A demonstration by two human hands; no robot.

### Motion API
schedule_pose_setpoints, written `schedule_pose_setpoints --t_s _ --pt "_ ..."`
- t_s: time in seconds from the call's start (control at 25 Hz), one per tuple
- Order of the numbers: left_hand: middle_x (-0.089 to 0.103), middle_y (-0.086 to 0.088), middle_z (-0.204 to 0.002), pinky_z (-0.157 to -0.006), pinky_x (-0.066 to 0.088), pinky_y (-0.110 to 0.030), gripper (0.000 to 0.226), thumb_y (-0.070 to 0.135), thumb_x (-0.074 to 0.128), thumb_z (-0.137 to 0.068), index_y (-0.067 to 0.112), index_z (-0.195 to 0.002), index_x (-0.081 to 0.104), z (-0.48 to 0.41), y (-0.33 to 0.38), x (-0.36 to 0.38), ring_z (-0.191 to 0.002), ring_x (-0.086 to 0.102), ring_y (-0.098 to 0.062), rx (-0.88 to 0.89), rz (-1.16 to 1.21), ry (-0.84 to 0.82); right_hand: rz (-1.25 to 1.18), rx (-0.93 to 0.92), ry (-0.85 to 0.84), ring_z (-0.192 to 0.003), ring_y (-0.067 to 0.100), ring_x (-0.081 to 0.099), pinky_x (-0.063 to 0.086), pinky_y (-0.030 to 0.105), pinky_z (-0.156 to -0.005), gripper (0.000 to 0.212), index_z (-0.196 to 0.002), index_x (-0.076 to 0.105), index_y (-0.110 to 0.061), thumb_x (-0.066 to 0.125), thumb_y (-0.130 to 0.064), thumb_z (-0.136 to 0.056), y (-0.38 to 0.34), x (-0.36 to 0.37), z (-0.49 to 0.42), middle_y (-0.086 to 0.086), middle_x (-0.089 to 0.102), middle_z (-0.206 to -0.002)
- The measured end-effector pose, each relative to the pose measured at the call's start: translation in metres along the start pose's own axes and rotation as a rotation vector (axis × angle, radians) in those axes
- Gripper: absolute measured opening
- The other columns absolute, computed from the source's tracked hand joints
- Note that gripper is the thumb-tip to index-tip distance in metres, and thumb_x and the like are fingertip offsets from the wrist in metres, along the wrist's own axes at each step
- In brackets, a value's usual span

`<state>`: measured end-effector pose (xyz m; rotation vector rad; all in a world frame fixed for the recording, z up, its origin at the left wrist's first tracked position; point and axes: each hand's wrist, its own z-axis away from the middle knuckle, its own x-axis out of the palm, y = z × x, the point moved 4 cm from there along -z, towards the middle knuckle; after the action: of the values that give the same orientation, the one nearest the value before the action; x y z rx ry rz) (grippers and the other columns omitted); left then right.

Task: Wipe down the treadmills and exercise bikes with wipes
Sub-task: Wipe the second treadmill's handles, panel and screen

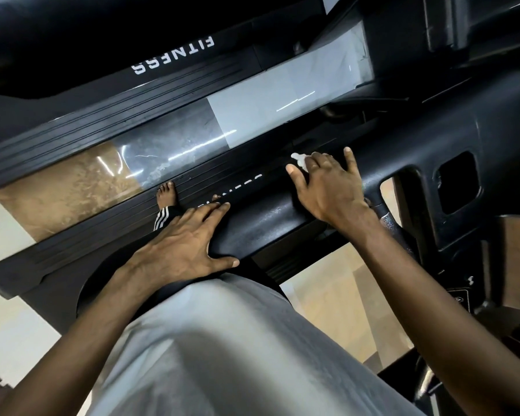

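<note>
**A:** Where is the wipe [300, 160] at this moment?

**B:** It is under the right hand [327, 187], on the black handrail [267, 219] of the treadmill [72, 244]. Only a small white corner shows in front of the fingers. The middle fingers are bent over it and hold it down against the rail. The thumb and the little finger stand out to the sides.

**A:** Why is it held like this, and not flat?

**B:** I think a bunched wipe under bent fingers follows the round rail better. It also does not slip away when the hand pushes along.

**A:** And the left hand [177, 244]?

**B:** It holds nothing. It lies flat on the nearer part of the same handrail, with the fingers straight over the top and the thumb spread along the near edge. In my judgement it is there for support, because the person leans far over the rail. This hand takes the weight while the other one works.

**A:** Where does the person stand?

**B:** One bare foot [167, 195] is on the ribbed side strip of the treadmill, just beside the shiny floor [252, 115]. Across this strip of floor stands a second treadmill [174, 60] with white letters.

**A:** How much is done?

**B:** I cannot tell which parts are wiped. The step in hand seems to be the handrail.
</note>
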<state>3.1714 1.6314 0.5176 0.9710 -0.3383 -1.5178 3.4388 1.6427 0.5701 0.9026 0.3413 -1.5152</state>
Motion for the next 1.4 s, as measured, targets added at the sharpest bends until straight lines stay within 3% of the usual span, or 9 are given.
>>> schedule_pose_setpoints --t_s 0.28,0.6,0.68,0.8,0.92,1.0,1.12,1.28,1.4 --pt "0.018 0.007 -0.163 -0.122 0.020 -0.032 0.113 0.079 0.062 -0.074 0.031 -0.161 0.008 0.001 0.004 0.000 -0.148 0.022 -0.017 0.041 0.022 0.038 -0.262 0.052 0.260 -0.155 0.015 0.007 0.003 0.045 -0.126 0.066 -0.160 0.013 -0.014 0.021 -0.051 -0.106 0.013 0.034 0.072 0.002 0.011 -0.168" --pt "0.030 0.005 -0.161 -0.118 0.007 -0.011 0.090 0.069 0.057 -0.082 0.028 -0.158 0.029 0.014 0.012 0.003 -0.147 0.028 -0.010 0.173 0.006 0.204 -0.681 0.273 0.425 -0.154 0.013 -0.007 0.002 0.046 -0.126 0.068 -0.160 0.001 -0.010 0.024 -0.046 -0.107 -0.013 0.071 0.101 0.003 -0.006 -0.168" --pt "0.032 0.003 -0.160 -0.121 0.017 -0.019 0.084 0.063 0.058 -0.085 0.029 -0.157 0.033 0.016 0.014 0.005 -0.147 0.030 -0.010 0.183 0.002 0.242 -1.018 0.293 0.484 -0.154 0.013 -0.012 0.001 0.046 -0.126 0.066 -0.159 -0.002 -0.007 0.028 -0.036 -0.109 -0.025 0.074 0.100 0.004 -0.013 -0.167" --pt "0.035 0.002 -0.159 -0.118 0.035 -0.043 0.078 0.058 0.060 -0.086 0.031 -0.155 0.036 0.014 0.023 0.007 -0.145 0.037 -0.016 0.214 -0.051 0.292 -1.399 0.305 0.533 -0.152 0.010 -0.017 -0.005 0.030 -0.125 0.064 -0.159 -0.005 -0.006 0.030 -0.028 -0.110 -0.050 0.076 0.105 0.003 -0.020 -0.165" --pt "0.034 0.006 -0.161 -0.120 0.033 -0.044 0.076 0.053 0.067 -0.088 0.034 -0.155 0.037 0.011 0.036 0.007 -0.146 0.034 -0.014 0.183 -0.071 0.311 -1.565 0.299 0.528 -0.151 0.007 -0.018 -0.007 0.026 -0.124 0.064 -0.159 -0.008 -0.010 0.029 -0.029 -0.110 -0.052 0.081 0.101 0.001 -0.023 -0.165" --pt "0.033 0.012 -0.161 -0.121 0.024 -0.026 0.075 0.049 0.072 -0.088 0.037 -0.154 0.037 0.012 0.041 0.007 -0.147 0.031 -0.008 0.144 -0.068 0.310 -1.653 0.304 0.526 -0.151 0.005 -0.018 -0.008 0.026 -0.124 0.065 -0.158 -0.010 -0.011 0.027 -0.031 -0.110 -0.052 0.082 0.099 -0.002 -0.022 -0.165" --pt "0.030 0.024 -0.158 -0.110 0.010 0.001 0.075 0.047 0.075 -0.086 0.044 -0.151 0.038 0.013 0.048 0.006 -0.145 0.026 0.006 0.087 -0.041 0.297 -1.773 0.257 0.496 -0.148 -0.005 -0.014 -0.006 0.021 -0.122 0.064 -0.158 -0.007 -0.013 0.024 -0.037 -0.107 -0.060 0.093 0.104 -0.010 -0.016 -0.163" --pt "0.037 0.021 -0.156 -0.119 0.022 -0.014 0.074 0.041 0.081 -0.083 0.042 -0.148 0.046 0.013 0.053 0.004 -0.141 0.030 0.011 0.063 0.011 0.312 -1.940 0.240 0.447 -0.144 -0.009 -0.007 -0.005 0.012 -0.119 0.058 -0.158 -0.004 -0.013 0.023 -0.033 -0.110 -0.062 0.104 0.096 -0.007 -0.010 -0.165" --pt "0.043 0.017 -0.154 -0.118 0.024 -0.014 0.072 0.036 0.082 -0.082 0.039 -0.146 0.050 0.014 0.059 0.003 -0.135 0.032 0.019 0.062 -0.016 0.329 -2.056 0.245 0.439 -0.144 -0.009 -0.004 -0.003 0.000 -0.110 0.058 -0.159 -0.002 -0.012 0.023 -0.032 -0.110 -0.068 0.107 0.087 -0.003 -0.009 -0.167"
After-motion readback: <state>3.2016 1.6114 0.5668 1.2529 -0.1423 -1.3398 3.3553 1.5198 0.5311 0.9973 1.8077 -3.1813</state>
